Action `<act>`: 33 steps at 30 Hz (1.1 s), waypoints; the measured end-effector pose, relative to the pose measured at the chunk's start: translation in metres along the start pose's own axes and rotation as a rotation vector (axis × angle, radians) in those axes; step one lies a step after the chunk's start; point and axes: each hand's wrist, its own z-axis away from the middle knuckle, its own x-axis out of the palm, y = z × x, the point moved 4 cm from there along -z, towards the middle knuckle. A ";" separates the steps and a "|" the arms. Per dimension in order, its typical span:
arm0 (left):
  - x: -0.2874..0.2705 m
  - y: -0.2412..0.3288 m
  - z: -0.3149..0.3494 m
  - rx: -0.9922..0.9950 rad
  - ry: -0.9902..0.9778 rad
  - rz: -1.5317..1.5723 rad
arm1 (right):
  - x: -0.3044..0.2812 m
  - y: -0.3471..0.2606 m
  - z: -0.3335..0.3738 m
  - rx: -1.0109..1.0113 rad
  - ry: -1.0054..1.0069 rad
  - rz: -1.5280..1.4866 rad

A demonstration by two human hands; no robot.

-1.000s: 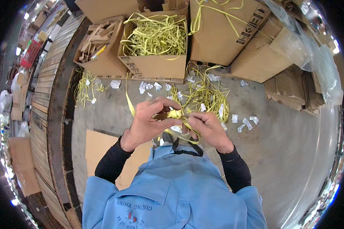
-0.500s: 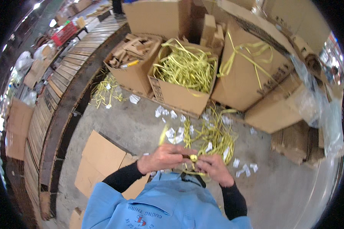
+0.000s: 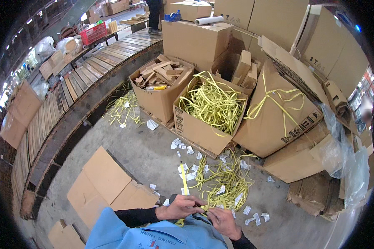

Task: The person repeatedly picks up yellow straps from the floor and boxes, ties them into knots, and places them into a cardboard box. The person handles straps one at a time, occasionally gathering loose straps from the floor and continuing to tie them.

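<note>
Seen from above, a person in a light blue top with black sleeves stands at the bottom centre of the frame, both hands close together just above their chest. The left hand [image 3: 179, 206] is clenched around a yellow plastic strap [image 3: 183, 179], which rises straight up from the fist. The right hand [image 3: 223, 220], just beside it, pinches a small dark tool [image 3: 201, 216] between the two hands; what kind of tool it is cannot be told. Just above the hands, a loose pile of yellow straps [image 3: 224, 180] and white paper scraps [image 3: 187, 175] lies on the grey concrete floor [image 3: 145, 153]. Above that, in the centre of the frame, stands an open cardboard box full of yellow straps [image 3: 212, 103], and to its left a box of cardboard offcuts [image 3: 160, 76]. Flattened cardboard sheets [image 3: 106, 182] lie at lower left. Wooden pallets [image 3: 70, 95] curve along the left side.
</note>
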 end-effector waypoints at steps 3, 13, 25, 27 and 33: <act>0.005 -0.004 -0.002 -0.112 -0.110 0.157 | 0.007 0.001 0.009 -0.039 -0.121 0.146; 0.022 -0.017 0.017 -0.423 -0.267 0.287 | 0.025 0.047 0.040 0.123 -0.464 -0.059; 0.024 -0.020 0.009 -0.172 -0.376 0.185 | 0.027 0.021 0.035 -0.052 -0.073 -0.049; 0.024 -0.022 0.010 -0.159 -0.354 0.160 | 0.021 0.021 0.037 -0.051 -0.068 -0.086; 0.033 -0.041 0.022 -0.554 -0.333 0.302 | 0.020 0.031 0.053 -0.026 -0.172 -0.024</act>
